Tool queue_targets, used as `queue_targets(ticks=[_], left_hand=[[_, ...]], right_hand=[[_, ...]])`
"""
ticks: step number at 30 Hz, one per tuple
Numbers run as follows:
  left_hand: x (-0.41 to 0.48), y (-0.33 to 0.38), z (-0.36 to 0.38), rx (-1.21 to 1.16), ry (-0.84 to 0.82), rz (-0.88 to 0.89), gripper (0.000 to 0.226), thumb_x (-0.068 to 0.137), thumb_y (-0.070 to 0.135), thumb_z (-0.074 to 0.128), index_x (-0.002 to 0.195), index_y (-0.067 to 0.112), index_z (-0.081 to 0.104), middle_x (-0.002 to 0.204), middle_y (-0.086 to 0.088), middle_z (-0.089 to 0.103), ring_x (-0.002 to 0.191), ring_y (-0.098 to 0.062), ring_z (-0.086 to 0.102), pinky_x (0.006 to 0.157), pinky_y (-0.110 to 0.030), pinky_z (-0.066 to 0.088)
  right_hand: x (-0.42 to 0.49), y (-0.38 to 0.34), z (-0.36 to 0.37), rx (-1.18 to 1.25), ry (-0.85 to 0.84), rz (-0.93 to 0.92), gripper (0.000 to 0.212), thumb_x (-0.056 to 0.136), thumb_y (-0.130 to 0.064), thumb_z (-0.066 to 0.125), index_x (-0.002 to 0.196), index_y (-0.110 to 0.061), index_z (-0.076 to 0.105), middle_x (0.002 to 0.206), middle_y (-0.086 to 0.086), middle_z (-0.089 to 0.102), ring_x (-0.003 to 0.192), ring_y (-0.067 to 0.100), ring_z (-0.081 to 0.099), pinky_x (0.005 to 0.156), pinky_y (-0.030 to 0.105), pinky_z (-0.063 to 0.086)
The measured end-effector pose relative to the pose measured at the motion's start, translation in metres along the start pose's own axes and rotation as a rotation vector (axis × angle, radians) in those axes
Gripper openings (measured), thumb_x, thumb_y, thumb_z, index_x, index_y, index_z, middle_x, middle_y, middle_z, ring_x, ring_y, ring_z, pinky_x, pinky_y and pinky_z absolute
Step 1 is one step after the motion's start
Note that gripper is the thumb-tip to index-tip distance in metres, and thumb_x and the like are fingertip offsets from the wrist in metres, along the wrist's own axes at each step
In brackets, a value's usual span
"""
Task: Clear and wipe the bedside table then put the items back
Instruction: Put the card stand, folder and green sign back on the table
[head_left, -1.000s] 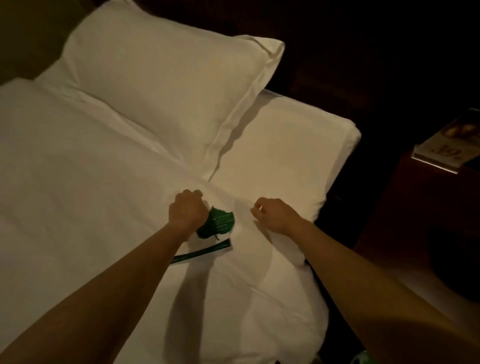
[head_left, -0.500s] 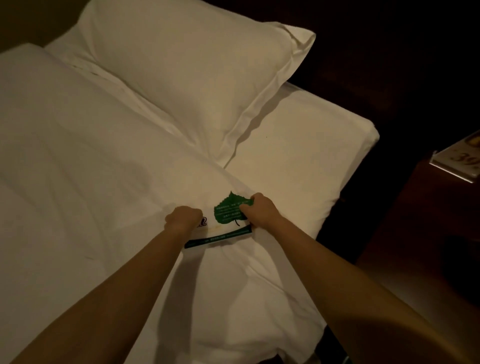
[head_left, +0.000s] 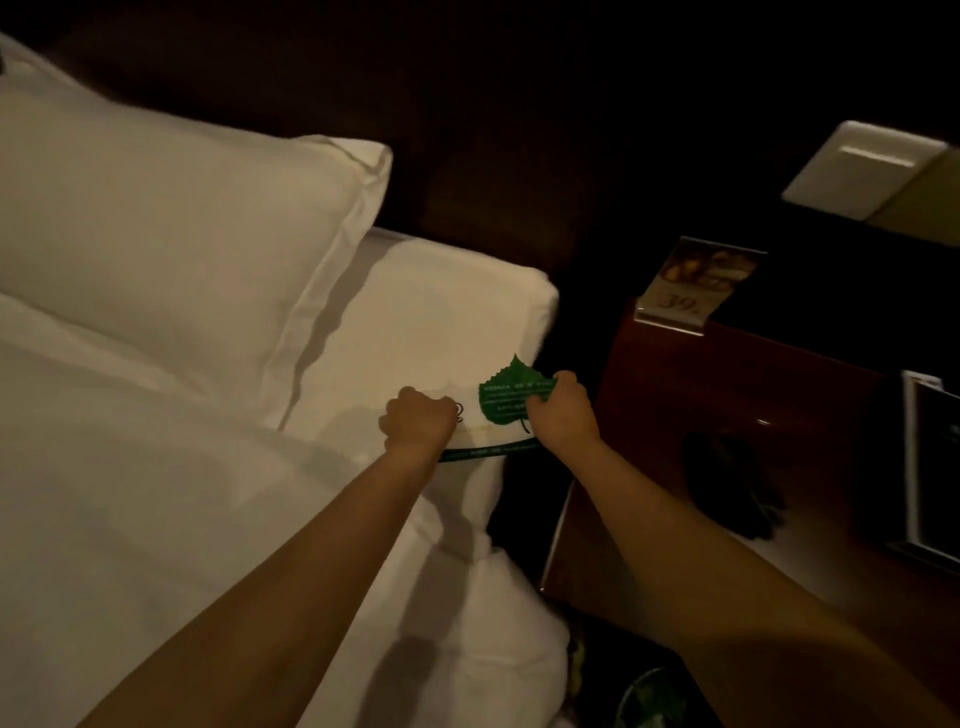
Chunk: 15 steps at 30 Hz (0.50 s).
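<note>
While both hands, left hand (head_left: 418, 418) and right hand (head_left: 558, 410), grip it, the leaf-printed card (head_left: 498, 410) stays flat.

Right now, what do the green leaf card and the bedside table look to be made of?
The leaf card, held by both hands, looks like thin printed paper or card: flat, with a serrated cut edge. The bedside table seems to be dark reddish varnished wood or veneer, since its top glints.

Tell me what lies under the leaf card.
Under the leaf card, held by the left hand and right hand, lies the white bed sheet. Anything directly beneath the card is hidden.
</note>
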<state>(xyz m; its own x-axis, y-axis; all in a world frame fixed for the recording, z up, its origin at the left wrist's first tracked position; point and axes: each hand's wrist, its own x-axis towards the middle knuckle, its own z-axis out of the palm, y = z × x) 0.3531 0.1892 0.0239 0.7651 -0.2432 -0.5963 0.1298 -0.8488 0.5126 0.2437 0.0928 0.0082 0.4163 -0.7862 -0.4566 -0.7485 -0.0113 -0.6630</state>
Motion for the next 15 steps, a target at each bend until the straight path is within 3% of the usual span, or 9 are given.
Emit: queue_targets(ticks=[5, 10, 15], left_hand=[[-0.031, 0.07, 0.083, 0.024, -0.097, 0.151, 0.055, 0.089, 0.021, 0.053, 0.139, 0.004, 0.037, 0.141, -0.017, 0.045, 0.131, -0.035, 0.041, 0.104, -0.038, 0.039], [-0.059, 0.131, 0.172, -0.001, -0.255, 0.304, 0.051, 0.085, 0.015, 0.053, 0.135, 0.008, 0.045, 0.135, -0.016, 0.053, 0.125, -0.034, 0.049, 0.104, -0.045, 0.044], [-0.077, 0.179, 0.254, -0.004, -0.339, 0.421, 0.049, 0.082, 0.008, 0.053, 0.131, 0.01, 0.05, 0.132, -0.011, 0.057, 0.121, -0.027, 0.055, 0.101, -0.039, 0.047]], right_hand=[[0.022, 0.055, -0.089, 0.045, 0.146, 0.105, 0.048, 0.093, -0.014, 0.046, 0.136, -0.002, 0.029, 0.135, 0.023, 0.038, 0.112, 0.041, 0.051, 0.087, 0.047, 0.048], [0.045, 0.117, -0.166, 0.145, 0.371, 0.215, 0.054, 0.092, -0.012, 0.046, 0.141, -0.005, 0.024, 0.139, 0.023, 0.034, 0.115, 0.042, 0.049, 0.088, 0.043, 0.045], [0.074, 0.176, -0.229, 0.258, 0.489, 0.257, 0.061, 0.093, -0.008, 0.044, 0.147, -0.013, 0.016, 0.14, 0.027, 0.029, 0.115, 0.045, 0.047, 0.084, 0.036, 0.041]])
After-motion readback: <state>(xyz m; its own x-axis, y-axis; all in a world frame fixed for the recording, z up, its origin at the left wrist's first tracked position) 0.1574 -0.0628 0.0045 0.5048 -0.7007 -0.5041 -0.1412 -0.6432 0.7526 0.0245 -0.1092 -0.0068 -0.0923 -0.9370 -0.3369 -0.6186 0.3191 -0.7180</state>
